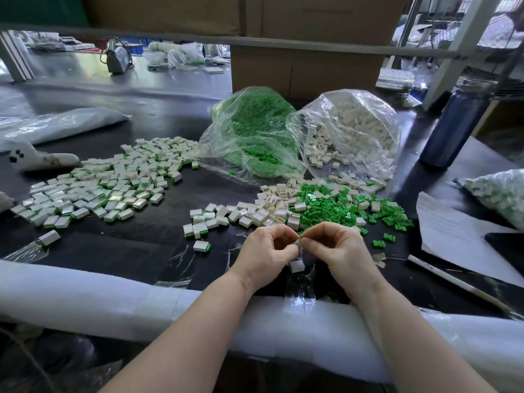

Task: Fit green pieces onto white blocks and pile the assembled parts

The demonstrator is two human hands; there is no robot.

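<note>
Both hands meet just above the table (119, 251) near its front edge. Left hand (266, 252) and right hand (337, 251) each have a fingertip grip pinched on one small part (297, 241) between them; looks like a green piece going onto a white block, but fingers hide most of it. One assembled part (297, 265) lies right below the hands. Loose green pieces (340, 209) and white blocks (266, 208) sit mixed just beyond. Big pile of assembled parts (113, 180) lies far left. Behind: clear bag of green pieces (255, 131), clear bag of white blocks (351, 129), side by side. Dark bottle (453, 126) stands at right.
</note>
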